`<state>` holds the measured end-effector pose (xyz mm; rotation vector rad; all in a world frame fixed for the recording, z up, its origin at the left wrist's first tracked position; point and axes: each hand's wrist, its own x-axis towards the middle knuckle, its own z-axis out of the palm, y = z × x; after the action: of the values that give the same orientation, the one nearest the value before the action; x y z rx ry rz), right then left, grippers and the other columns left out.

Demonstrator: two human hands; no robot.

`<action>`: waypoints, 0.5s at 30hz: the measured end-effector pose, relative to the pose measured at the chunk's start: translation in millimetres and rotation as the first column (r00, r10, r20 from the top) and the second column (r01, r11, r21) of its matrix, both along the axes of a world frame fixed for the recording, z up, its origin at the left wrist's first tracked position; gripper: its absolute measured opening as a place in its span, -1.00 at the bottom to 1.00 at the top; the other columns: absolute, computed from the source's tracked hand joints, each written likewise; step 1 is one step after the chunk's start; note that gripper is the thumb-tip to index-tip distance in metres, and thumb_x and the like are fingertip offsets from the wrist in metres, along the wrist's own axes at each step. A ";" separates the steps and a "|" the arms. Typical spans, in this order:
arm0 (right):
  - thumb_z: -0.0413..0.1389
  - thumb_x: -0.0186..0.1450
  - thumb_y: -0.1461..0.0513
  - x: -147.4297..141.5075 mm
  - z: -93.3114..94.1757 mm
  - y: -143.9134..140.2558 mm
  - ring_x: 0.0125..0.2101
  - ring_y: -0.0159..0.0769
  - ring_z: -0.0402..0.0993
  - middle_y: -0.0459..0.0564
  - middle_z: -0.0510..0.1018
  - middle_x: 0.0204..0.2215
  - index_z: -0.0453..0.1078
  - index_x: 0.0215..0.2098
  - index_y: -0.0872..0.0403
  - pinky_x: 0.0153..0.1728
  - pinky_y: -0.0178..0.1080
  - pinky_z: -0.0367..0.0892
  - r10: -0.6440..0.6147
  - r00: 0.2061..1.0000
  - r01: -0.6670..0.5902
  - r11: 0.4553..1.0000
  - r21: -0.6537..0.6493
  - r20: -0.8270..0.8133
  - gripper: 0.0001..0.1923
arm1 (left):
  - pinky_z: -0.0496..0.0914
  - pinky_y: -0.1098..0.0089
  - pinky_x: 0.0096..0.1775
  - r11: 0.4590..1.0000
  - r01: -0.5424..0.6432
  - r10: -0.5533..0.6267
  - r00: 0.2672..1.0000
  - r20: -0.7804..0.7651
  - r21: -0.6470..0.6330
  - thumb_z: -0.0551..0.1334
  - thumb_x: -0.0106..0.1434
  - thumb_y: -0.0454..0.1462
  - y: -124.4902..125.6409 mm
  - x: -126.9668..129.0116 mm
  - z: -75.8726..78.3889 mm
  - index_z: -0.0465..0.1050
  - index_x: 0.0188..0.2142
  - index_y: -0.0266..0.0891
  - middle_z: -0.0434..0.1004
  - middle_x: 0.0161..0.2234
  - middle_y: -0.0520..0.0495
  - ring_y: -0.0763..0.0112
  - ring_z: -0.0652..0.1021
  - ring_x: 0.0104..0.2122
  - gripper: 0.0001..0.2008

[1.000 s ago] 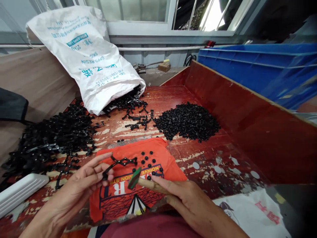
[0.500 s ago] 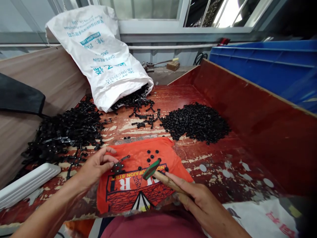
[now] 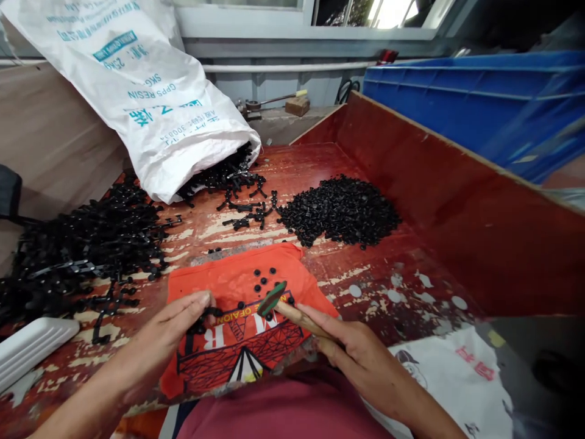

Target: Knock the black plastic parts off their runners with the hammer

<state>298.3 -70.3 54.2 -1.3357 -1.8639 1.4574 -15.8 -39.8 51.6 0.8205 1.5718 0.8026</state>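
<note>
My left hand (image 3: 183,314) is closed around a black branched plastic part (image 3: 200,322), which shows below and beside its fingers, at the left side of an orange printed cloth (image 3: 292,259). In my right hand (image 3: 350,335) is a hammer-like tool with a wooden handle (image 3: 304,320) and a flat green head (image 3: 273,299). Its head hovers over or rests on the cloth's middle; I cannot tell which. Several small round black pieces (image 3: 264,280) lie on the cloth around and above the tool's head.
A heap of black branched parts (image 3: 100,238) lies to the left, and more spill from a white sack (image 3: 183,146). Small black pieces (image 3: 342,207) are piled at the right. A white plastic piece (image 3: 41,347), a red board wall (image 3: 439,207) and a blue crate (image 3: 457,110) flank the worn table.
The view has shifted right. My left hand has closed over the black part, which lay more exposed on the cloth before. My right hand keeps the tool in nearly the same place.
</note>
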 end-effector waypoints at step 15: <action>-0.09 0.46 0.28 0.5 -5.5 -3.5 0.14 -0.20 0.44 -0.22 0.39 0.25 0.13 0.36 -0.26 0.18 -0.11 0.25 -0.012 1.000 0.012 1.000 0.006 0.010 -0.45 | 0.45 0.29 -0.15 0.980 0.166 -0.155 0.982 0.109 -0.109 0.46 0.03 -0.07 11.6 7.7 -1.8 0.64 -0.25 -0.14 0.69 -0.21 -0.07 0.16 0.59 -0.22 -0.69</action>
<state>298.7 -73.8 48.7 -1.3518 -1.8621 1.4412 -8.0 -28.2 49.8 0.7981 1.4307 0.6186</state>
